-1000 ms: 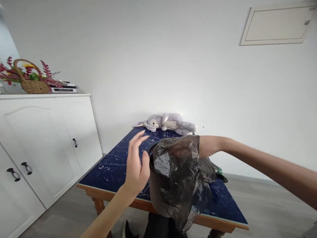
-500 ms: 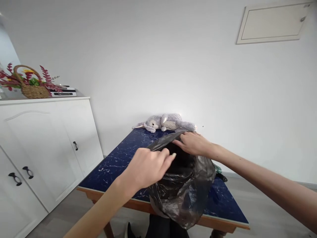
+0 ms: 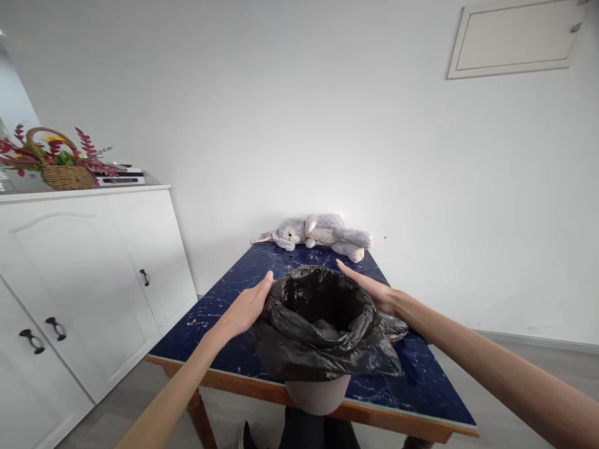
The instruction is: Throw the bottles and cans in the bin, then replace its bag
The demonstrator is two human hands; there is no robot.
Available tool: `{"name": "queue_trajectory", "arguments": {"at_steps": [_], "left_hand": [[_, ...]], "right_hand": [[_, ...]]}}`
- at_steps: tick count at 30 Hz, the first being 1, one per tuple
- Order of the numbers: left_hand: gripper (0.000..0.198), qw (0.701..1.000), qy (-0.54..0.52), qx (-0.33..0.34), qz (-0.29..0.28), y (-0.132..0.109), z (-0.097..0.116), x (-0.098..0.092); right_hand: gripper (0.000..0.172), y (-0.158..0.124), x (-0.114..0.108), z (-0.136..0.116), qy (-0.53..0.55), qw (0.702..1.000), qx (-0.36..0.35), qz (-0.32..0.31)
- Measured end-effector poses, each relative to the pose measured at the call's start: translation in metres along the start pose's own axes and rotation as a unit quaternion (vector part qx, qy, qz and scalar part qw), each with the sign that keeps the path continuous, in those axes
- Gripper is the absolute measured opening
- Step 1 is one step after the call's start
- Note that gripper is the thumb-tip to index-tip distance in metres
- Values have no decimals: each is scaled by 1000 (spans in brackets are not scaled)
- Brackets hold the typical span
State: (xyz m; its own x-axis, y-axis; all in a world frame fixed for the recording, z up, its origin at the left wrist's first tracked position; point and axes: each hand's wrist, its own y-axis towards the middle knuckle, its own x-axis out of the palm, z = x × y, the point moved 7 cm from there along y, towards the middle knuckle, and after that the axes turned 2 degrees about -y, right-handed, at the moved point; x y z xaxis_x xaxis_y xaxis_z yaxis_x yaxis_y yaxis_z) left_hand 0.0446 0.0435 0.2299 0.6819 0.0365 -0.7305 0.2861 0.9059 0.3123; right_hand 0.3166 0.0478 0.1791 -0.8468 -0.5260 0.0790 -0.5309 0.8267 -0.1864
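Note:
A black plastic bag (image 3: 318, 349) lines a light grey bin (image 3: 318, 394) at the front edge of the blue table, its top folded outward over the rim and hanging down around the sides. My left hand (image 3: 250, 304) lies flat against the left side of the bag, fingers stretched out. On the opposite side, my right hand (image 3: 367, 287) rests open along the bag's upper right edge. Neither hand is closed on the plastic. The bag's mouth faces up, and its inside is dark.
A grey plush rabbit (image 3: 322, 232) lies at the back of the blue table (image 3: 215, 312) by the wall. Something in clear plastic (image 3: 394, 325) is partly hidden behind the bag. White cabinets (image 3: 112, 274) stand left, with a flower basket (image 3: 68, 176) on top.
Both hands have left the bag's opening and moved apart to its sides. The bag's top now spreads outward and down over the bin, whose lower part shows more.

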Motion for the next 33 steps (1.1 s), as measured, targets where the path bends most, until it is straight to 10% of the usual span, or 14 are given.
{"name": "queue_trajectory", "arguments": {"at_steps": [4, 7, 12, 15, 19, 24, 33], "left_hand": [[69, 996, -77, -41, 26, -27, -19, -4], [78, 993, -114, 24, 11, -48, -9, 4], [126, 984, -128, 38, -116, -64, -22, 43], [132, 982, -64, 5, -176, -61, -60, 56], [121, 983, 33, -62, -170, -51, -135, 59], [87, 985, 159, -60, -20, -47, -210, 62], [72, 975, 219, -20, 20, -51, -232, 75]], "right_hand": [[76, -40, -3, -12, -106, 979, -95, 146], [70, -78, 9, -30, -276, 905, -222, 234], [53, -106, 64, -31, -527, 751, -382, 108], [43, -99, 71, -30, -567, 712, -403, 95], [39, -65, 60, -36, -602, 685, -383, 147], [37, 0, 27, -47, -680, 647, -280, 203], [31, 55, -78, -61, -710, 618, -115, 319]]}}
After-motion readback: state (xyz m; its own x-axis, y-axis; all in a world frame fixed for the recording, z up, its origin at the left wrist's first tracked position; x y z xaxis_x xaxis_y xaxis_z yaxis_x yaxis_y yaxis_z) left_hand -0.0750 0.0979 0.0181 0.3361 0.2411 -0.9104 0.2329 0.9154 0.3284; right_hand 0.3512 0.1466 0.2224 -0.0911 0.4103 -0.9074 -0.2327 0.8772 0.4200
